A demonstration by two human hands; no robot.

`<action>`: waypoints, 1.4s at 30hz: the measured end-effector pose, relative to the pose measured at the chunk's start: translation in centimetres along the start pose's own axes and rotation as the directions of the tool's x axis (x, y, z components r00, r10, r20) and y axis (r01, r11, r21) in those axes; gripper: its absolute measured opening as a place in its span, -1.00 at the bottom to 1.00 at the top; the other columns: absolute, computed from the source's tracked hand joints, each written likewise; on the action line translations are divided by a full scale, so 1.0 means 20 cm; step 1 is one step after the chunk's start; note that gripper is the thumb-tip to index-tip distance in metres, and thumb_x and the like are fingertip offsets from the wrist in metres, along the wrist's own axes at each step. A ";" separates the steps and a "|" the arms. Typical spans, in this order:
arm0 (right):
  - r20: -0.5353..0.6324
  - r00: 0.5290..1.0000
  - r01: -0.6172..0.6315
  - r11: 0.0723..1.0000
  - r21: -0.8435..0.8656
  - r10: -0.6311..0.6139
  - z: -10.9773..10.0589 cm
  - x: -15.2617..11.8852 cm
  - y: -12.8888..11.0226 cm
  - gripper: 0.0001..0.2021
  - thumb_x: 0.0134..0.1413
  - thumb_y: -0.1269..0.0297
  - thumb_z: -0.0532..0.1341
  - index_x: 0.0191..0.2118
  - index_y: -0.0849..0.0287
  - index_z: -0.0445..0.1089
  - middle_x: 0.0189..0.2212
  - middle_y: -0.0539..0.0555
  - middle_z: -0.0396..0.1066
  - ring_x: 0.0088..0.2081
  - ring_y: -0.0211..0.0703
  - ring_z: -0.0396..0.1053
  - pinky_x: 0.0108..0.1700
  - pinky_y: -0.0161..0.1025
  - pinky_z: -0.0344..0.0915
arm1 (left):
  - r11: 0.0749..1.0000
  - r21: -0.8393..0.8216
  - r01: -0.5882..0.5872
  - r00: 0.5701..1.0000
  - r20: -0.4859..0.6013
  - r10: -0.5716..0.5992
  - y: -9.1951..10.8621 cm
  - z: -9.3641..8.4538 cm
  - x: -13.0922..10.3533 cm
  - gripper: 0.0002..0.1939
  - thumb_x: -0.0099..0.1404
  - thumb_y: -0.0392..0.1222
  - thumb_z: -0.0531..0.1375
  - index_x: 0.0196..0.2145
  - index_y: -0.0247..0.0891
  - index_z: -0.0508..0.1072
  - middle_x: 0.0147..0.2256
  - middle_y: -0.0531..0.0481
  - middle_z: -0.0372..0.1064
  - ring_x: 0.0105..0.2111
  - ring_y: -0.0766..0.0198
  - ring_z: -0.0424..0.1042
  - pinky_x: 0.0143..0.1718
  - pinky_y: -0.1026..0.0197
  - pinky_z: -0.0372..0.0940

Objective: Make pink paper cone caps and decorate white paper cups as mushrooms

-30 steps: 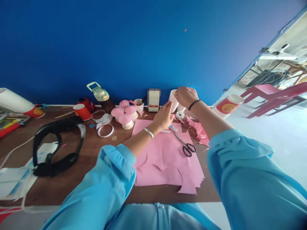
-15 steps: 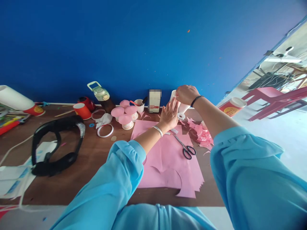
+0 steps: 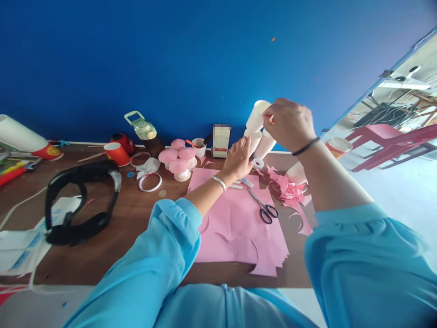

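Cup point(image 3: 256, 117) held above far side of worktop point(image 3: 136, 216), right of centre.
Right hand point(image 3: 288, 124) grasps its right side near the top; left hand point(image 3: 238, 159) at lower cup point(image 3: 255, 140), grip unclear. Likely light, dents easily; best held gently round its middle.

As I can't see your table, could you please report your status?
Right hand: gripping upper white cup. Left hand: at lower white cups, contact unclear. Tape roll: just in front.

The upper paper cup point(image 3: 256, 117) is white, the paper sheets point(image 3: 235, 218) are pink, the scissors handles point(image 3: 266, 209) are black. The bench point(image 3: 136, 209) is brown, the wall point(image 3: 170, 59) blue, the sleeves point(image 3: 358, 259) light blue.
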State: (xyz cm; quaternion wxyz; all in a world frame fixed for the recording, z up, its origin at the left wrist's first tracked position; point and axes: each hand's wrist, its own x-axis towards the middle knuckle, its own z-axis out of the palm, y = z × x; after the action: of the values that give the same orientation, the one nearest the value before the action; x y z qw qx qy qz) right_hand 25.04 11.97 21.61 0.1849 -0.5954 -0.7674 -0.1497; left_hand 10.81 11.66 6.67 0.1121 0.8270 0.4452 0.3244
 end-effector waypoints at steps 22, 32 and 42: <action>0.361 0.924 -0.035 0.910 0.413 -0.128 0.48 -1.12 -0.31 -0.81 0.25 0.41 0.19 -0.13 0.12 0.56 -0.20 0.07 0.63 -0.33 -0.15 0.56 -0.34 -0.26 0.36 | 0.991 0.128 0.030 0.843 0.530 -0.094 -0.04 -0.50 -0.78 -0.55 0.29 0.11 0.33 -0.01 -0.25 0.49 -0.01 -0.13 0.40 -0.17 0.08 0.56 -0.15 0.10 0.45; 0.277 0.956 -0.058 0.861 0.505 -0.099 0.45 -1.16 -0.29 -0.73 0.27 0.33 0.25 0.07 0.14 0.46 -0.08 0.14 0.59 -0.24 -0.05 0.59 -0.26 -0.16 0.48 | 0.989 0.109 0.103 0.866 0.479 -0.143 -0.19 -0.51 -0.96 -0.36 0.28 -0.05 0.37 0.24 -0.23 0.32 0.19 -0.20 0.35 0.10 -0.03 0.49 0.09 -0.03 0.45; 0.101 0.954 0.167 0.783 0.599 -0.281 0.47 -1.04 -0.54 -0.54 0.30 0.21 0.27 0.26 0.11 0.31 0.12 0.25 0.50 0.11 0.13 0.52 0.08 0.05 0.54 | 0.980 0.200 0.010 0.878 0.466 -0.105 -0.18 -0.45 -1.05 -0.56 0.34 -0.16 0.31 0.13 -0.27 0.40 0.08 -0.18 0.43 0.08 -0.01 0.46 0.11 -0.07 0.44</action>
State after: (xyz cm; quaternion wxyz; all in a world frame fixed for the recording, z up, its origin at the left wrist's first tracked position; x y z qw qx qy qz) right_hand 18.21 -4.35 3.50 0.2676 -0.4252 -0.8551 0.1277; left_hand -5.55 -4.29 2.71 0.1473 0.8744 0.4578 0.0642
